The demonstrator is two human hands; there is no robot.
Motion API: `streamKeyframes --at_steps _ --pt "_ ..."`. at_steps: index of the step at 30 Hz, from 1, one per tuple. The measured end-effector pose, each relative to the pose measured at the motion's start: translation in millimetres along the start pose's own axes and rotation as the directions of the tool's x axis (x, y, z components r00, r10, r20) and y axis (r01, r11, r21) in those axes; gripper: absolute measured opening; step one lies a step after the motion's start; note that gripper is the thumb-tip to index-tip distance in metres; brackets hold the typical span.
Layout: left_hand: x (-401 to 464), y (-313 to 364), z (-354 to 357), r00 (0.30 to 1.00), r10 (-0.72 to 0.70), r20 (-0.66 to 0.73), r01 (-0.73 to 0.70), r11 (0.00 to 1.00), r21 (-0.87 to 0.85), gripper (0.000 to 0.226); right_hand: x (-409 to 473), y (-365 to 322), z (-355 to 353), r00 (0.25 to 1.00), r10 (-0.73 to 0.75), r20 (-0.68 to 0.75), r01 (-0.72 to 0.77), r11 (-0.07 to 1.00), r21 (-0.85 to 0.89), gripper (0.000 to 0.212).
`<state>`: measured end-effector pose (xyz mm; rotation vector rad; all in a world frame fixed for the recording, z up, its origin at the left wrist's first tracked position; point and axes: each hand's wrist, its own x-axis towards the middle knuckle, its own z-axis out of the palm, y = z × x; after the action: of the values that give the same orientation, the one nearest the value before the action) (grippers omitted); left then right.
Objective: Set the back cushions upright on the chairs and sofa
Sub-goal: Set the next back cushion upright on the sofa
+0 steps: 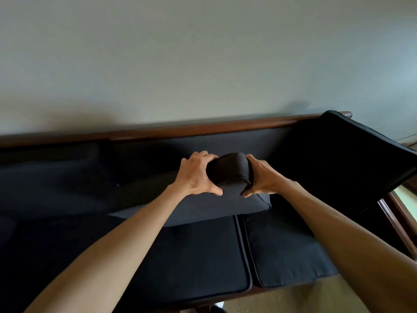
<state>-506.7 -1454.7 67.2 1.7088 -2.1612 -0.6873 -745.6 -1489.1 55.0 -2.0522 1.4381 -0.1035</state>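
Observation:
A dark sofa with a brown wooden frame (180, 128) stands against the wall. A dark grey back cushion (203, 206) lies tilted over the seat cushions in the middle. My left hand (197, 173) and my right hand (262, 177) both grip its raised upper corner, one on each side. Another back cushion (338, 163) leans upright against the backrest at the right end. A third back cushion (56, 184) lies flat at the left, dark and hard to make out.
Two dark seat cushions (282, 251) meet at a seam below my hands. A plain pale wall (203, 53) rises behind the sofa. The wooden armrest (397, 220) is at the right, and beige carpet (304, 299) shows in front of the sofa.

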Motion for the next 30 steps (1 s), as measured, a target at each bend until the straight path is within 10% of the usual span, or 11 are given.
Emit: streamKeyframes --at_steps 10,16,30 --pt "-11.4 -30.4 56.4 0.999 -0.046 0.020 0.047 0.998 -0.048 0.083 -24.7 37.4 -3.0 0.991 -0.109 -0.076 0.116 0.989 0.092 0.118" --pt "2.8 -12.4 73.4 0.998 -0.061 0.009 0.061 0.998 -0.006 0.078 -7.4 2.3 17.1 0.994 0.051 0.096 0.023 0.766 -0.642 0.128" --pt "-5.1 -60.5 114.8 0.983 -0.060 0.172 -0.007 0.930 0.367 0.120 -22.7 91.7 70.1 0.974 0.225 0.023 -0.163 0.768 -0.619 0.119"
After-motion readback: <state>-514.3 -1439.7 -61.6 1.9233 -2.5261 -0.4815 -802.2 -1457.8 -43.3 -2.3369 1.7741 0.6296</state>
